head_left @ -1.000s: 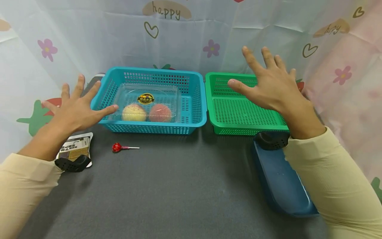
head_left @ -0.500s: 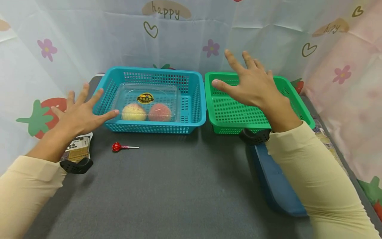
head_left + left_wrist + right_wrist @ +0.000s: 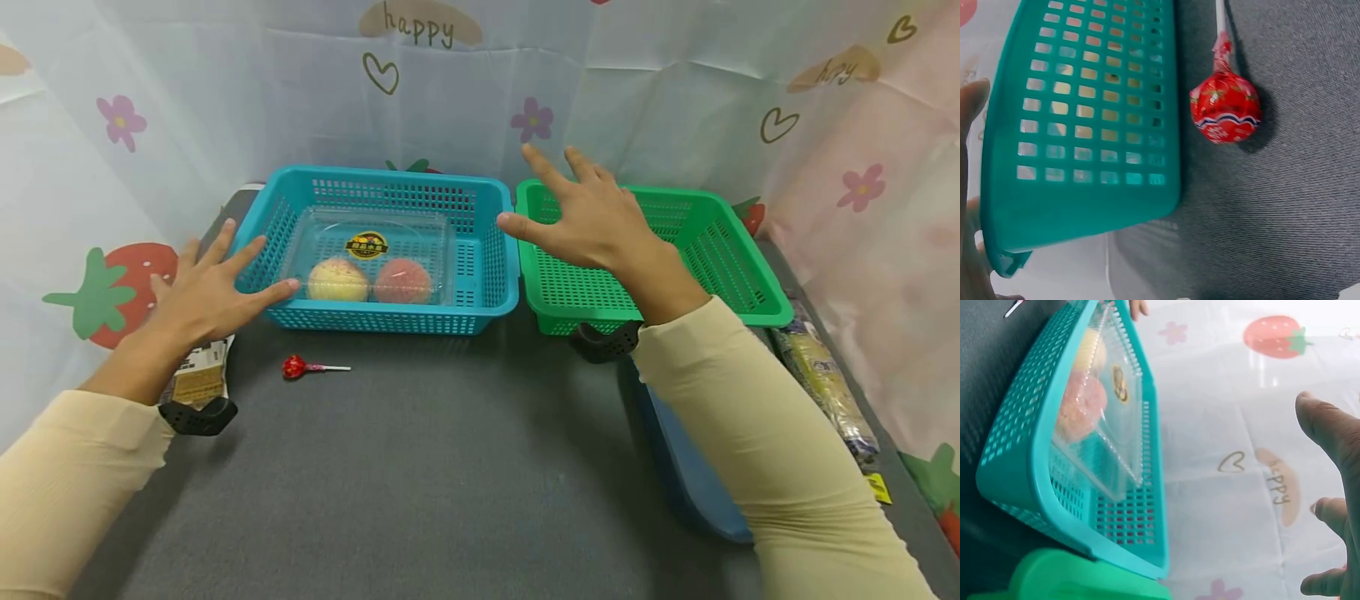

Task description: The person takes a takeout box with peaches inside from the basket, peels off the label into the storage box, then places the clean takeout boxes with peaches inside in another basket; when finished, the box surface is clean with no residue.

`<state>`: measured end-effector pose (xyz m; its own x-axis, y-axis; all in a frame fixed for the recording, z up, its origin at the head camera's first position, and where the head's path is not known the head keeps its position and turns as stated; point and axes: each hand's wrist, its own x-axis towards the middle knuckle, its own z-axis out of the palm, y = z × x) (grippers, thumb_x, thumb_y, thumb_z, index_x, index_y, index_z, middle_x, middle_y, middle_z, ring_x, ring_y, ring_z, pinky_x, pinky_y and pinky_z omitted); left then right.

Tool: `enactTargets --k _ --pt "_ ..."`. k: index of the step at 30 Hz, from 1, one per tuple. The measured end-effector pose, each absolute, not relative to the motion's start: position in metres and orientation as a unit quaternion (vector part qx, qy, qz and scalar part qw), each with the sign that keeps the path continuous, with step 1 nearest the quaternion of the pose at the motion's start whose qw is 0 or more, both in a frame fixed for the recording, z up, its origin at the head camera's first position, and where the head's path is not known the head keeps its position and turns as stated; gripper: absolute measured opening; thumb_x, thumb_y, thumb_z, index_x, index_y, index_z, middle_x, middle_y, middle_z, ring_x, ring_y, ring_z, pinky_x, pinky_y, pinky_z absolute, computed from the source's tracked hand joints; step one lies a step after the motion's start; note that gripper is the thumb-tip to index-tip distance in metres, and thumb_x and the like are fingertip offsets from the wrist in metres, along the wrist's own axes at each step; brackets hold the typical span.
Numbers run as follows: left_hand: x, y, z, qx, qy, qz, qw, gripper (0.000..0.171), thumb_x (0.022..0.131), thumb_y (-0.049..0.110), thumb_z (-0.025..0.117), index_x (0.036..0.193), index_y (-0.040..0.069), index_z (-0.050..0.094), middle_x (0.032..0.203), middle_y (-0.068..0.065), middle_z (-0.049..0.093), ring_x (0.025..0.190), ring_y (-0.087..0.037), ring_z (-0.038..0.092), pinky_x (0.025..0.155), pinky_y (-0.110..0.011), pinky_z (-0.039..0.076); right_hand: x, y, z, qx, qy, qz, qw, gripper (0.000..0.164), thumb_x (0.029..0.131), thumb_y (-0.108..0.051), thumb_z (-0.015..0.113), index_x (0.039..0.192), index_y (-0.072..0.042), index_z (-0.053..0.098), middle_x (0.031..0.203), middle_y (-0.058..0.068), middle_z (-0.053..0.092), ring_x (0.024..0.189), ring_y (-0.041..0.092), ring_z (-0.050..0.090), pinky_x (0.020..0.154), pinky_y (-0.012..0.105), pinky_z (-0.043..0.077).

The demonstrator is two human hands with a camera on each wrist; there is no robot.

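My left hand is spread beside the left end of the blue basket, thumb reaching across its front left corner in the head view. Fingers splayed, my right hand hovers over the left part of the green basket and holds nothing. Inside the blue basket lies a clear plastic fruit box with a round label. Two peaches, a pale yellow one and a pink one, show through its lid. A red-wrapped lollipop lies on the table in front of the blue basket.
A dark blue tray sits under my right forearm, partly hidden. Along the right edge lies a long plastic packet. Another packet is partly behind my left wrist. A printed curtain closes off the back.
My right hand has moved left across the green basket toward the blue one, uncovering the packet on the right. My left hand has shifted slightly right and lower. Both hands stay spread.
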<state>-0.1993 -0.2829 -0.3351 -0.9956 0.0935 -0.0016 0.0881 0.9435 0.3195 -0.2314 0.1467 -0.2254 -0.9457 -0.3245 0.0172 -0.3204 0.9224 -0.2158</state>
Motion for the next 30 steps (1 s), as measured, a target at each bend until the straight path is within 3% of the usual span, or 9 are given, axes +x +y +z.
enactTargets --k 10,16,24,30 --pt "-0.202 -0.286 -0.347 0.054 0.981 0.186 0.003 0.089 0.09 0.067 0.044 0.153 0.006 0.024 0.159 -0.016 -0.005 0.137 -0.054 -0.004 0.092 -0.081 0.005 -0.241 0.127 -0.235 -0.173 0.975 -0.133 0.033 0.086 0.083 -0.08 0.036 0.152 -0.045 -0.001 0.16 0.011 -0.001 0.139 0.05 0.006 0.105 0.069 0.014" --pt "-0.201 -0.286 -0.35 0.057 0.977 0.203 0.001 0.092 0.091 0.065 0.046 0.15 -0.002 0.024 0.159 -0.018 -0.004 0.138 -0.053 0.001 0.097 -0.077 0.009 -0.244 0.116 -0.24 -0.177 0.97 -0.163 0.046 0.086 0.083 -0.08 0.037 0.151 -0.047 -0.001 0.16 0.01 -0.001 0.142 0.043 0.008 0.105 0.066 0.019" --pt "-0.201 -0.287 -0.351 0.053 0.975 0.215 0.008 0.093 0.091 0.064 0.046 0.151 -0.002 0.02 0.159 -0.016 -0.007 0.137 -0.054 0.009 0.097 -0.075 0.014 -0.253 0.098 -0.255 -0.185 0.953 -0.229 0.067 0.088 0.084 -0.073 0.048 0.153 -0.043 0.004 0.159 0.014 0.009 0.142 0.038 0.014 0.106 0.062 0.022" --pt "-0.202 -0.285 -0.351 0.043 0.975 0.217 0.017 0.095 0.09 0.066 0.045 0.152 -0.001 0.017 0.16 -0.011 -0.011 0.137 -0.053 0.009 0.095 -0.077 0.015 -0.261 0.083 -0.268 -0.202 0.94 -0.263 0.077 0.09 0.085 -0.068 0.055 0.155 -0.037 0.008 0.158 0.004 0.019 0.143 0.029 0.016 0.108 0.056 0.026"
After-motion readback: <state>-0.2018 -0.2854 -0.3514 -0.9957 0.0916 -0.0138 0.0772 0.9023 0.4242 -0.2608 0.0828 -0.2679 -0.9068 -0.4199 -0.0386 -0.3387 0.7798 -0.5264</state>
